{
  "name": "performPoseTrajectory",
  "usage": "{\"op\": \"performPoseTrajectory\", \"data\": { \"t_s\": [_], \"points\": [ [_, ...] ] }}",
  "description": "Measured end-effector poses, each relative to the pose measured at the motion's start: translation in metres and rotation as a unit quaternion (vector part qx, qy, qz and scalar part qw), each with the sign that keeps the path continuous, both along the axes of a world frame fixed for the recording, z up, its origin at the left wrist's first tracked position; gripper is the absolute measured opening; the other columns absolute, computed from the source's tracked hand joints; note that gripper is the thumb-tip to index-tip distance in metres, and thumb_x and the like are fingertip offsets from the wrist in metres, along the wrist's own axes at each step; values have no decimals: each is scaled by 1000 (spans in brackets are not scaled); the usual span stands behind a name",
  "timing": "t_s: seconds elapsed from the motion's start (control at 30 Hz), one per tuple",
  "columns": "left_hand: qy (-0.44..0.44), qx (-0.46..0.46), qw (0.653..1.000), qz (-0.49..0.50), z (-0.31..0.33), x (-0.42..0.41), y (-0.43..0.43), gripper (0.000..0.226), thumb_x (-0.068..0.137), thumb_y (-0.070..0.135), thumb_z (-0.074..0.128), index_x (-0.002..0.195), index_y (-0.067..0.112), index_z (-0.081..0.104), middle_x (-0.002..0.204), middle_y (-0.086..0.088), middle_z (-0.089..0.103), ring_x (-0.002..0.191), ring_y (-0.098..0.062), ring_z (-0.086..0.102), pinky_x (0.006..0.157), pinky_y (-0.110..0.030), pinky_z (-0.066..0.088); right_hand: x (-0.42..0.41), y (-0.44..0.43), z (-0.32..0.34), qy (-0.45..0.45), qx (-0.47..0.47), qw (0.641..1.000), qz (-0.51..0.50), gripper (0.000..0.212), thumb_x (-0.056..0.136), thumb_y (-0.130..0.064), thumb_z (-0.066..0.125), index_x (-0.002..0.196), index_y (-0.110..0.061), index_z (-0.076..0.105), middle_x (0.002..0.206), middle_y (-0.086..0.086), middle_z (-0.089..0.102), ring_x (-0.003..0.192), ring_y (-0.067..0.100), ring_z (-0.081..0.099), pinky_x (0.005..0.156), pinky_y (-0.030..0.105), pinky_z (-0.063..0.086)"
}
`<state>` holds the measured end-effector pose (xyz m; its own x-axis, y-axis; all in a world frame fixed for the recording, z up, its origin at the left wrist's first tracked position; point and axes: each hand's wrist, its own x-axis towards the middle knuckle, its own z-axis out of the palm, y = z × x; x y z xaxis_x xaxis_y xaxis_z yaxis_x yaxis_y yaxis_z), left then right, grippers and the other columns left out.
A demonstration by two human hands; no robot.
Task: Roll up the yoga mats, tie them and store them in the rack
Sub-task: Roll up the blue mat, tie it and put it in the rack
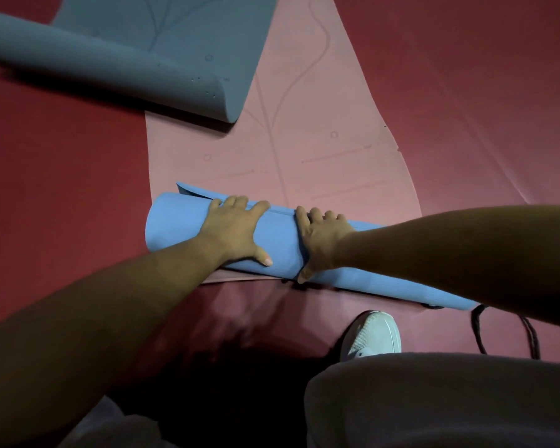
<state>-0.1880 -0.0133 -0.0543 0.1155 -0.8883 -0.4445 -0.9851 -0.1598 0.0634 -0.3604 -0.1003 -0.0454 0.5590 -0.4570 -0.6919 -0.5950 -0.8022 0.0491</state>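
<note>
**Head view: your hands on the light blue rolled foam yoga mat [282, 240]**

Your left hand [236, 229] lies on top of the roll with its fingers spread and the thumb stretched towards you, pressing down. Your right hand [320, 236] is just beside it, fingers bent over the far side and thumb down the near side, gripping the roll. A thin dark line crosses the roll at your right thumb; you cannot tell what it is.

The roll lies across the near end of a flat pink yoga mat [320, 140] on the dark red floor [62, 173]. A partly rolled grey-blue yoga mat [126, 59] overlaps the pink one's far left. A dark twisted cord [479, 331] lies by the roll's right end, near your white shoe [374, 331].
</note>
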Motion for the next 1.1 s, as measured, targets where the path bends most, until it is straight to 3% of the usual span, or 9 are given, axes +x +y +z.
{"op": "performPoseTrajectory", "data": {
  "t_s": [0.13,0.23,0.4,0.57,0.7,0.77,0.87,0.97,1.1],
  "points": [
    [-22,8,998,-52,1,18,2,130,51,89,60,152,16,21,145,-6,35,134,-24,31,111,-48,23,-4,-7,2,-52,-4,999,9,126,52,-71,80,145,-9,19,130,9,44,113,34,48,92,49,43],
    [-62,16,992,-109,17,37,-4,135,51,91,57,154,16,13,150,-3,29,137,-22,29,113,-53,17,-5,-13,15,-86,2,996,-7,117,53,-70,81,138,-11,27,128,8,45,112,34,49,90,48,45],
    [-74,-40,992,-97,81,61,-21,128,51,90,60,151,19,23,153,2,31,140,-18,29,113,-57,17,8,-24,60,-159,-13,986,-54,109,51,-69,83,129,-11,33,125,10,47,109,35,50,90,48,49],
    [-107,-216,969,-50,181,78,-29,124,53,86,64,149,13,33,154,-7,31,144,-23,25,118,-51,7,16,-38,131,-271,-29,956,-108,107,53,-69,83,126,-10,32,126,12,45,110,36,49,89,44,48],
    [-127,-399,904,89,262,84,-18,128,55,77,71,152,10,22,159,-17,16,147,-32,14,118,-52,8,30,-36,190,-366,-46,917,-152,103,53,-67,84,122,-10,34,125,13,45,108,36,52,85,43,48],
    [-44,-467,851,236,298,83,-8,130,57,67,78,153,9,13,158,-22,12,145,-38,18,117,-52,18,39,-30,214,-411,-42,892,-182,101,51,-68,83,119,-12,34,125,13,46,108,36,52,86,44,49],
    [236,-380,767,460,322,86,4,129,61,61,83,152,5,11,152,-22,32,135,-38,40,105,-47,42,54,-12,240,-460,-42,858,-224,99,49,-65,85,116,-11,36,124,14,48,109,37,54,84,42,50],
    [436,-322,723,428,318,74,16,114,50,60,88,137,25,24,134,-3,55,112,-31,62,77,-48,57,70,19,258,-491,-53,838,-232,105,44,-70,79,119,-11,37,123,11,50,109,35,55,86,43,50],
    [494,-418,634,424,314,68,35,109,47,41,95,130,24,27,122,1,59,101,-26,66,80,-53,58,92,33,267,-512,27,833,-207,106,40,-84,71,117,-14,51,114,6,58,104,23,59,87,41,53]
  ]
}}
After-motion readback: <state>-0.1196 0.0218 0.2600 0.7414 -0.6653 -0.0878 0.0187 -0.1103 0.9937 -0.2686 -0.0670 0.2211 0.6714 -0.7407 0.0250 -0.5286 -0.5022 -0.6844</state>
